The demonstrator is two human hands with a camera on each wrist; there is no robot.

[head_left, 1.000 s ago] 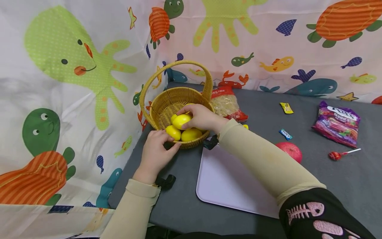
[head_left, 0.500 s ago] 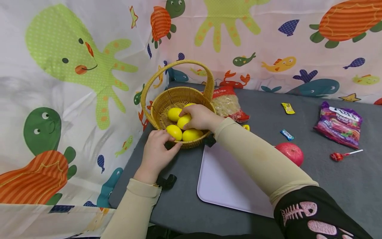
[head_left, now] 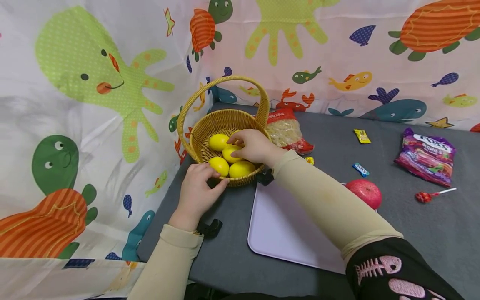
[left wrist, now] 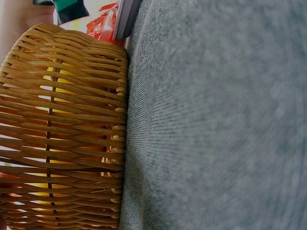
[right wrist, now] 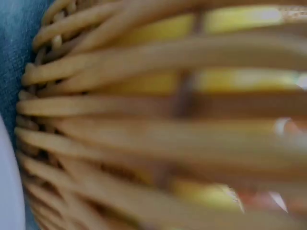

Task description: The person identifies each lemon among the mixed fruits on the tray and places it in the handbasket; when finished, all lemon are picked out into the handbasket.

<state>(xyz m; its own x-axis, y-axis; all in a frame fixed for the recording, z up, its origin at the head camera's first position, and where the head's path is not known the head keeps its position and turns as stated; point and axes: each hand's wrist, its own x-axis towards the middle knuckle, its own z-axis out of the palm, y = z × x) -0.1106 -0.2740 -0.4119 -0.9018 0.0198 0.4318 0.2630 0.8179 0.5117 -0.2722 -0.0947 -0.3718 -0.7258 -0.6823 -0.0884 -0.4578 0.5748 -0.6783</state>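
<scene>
A yellow wicker basket (head_left: 202, 125) with a tall handle holds several lemons (head_left: 218, 142). My left hand (head_left: 195, 191) grips the near left rim of the basket, its fingertips beside the front left lemon and its thumb outside the weave. Reaching over the right rim, my right hand (head_left: 255, 146) has its fingers loosely spread just above a middle lemon (head_left: 231, 153); its thumb lies at that lemon's edge. Part of another lemon is hidden beneath this hand. Both wrist views look at the basket's woven wall (left wrist: 72, 124) from outside, with yellow showing through the gaps.
A pale lilac tray (head_left: 285, 233) lies right of the basket, under my right forearm. Behind are a red-and-clear food bag (head_left: 283, 129) and a yellow wrapper (head_left: 309, 160). Farther right are a pink round fruit (head_left: 364, 193), small sweets (head_left: 361, 169), a lollipop (head_left: 423, 197) and a purple candy bag (head_left: 427, 156).
One second ago my right hand held a lemon above the others; that lemon now rests among them and the fingers have loosened and lifted slightly. My left hand stays at the rim.
</scene>
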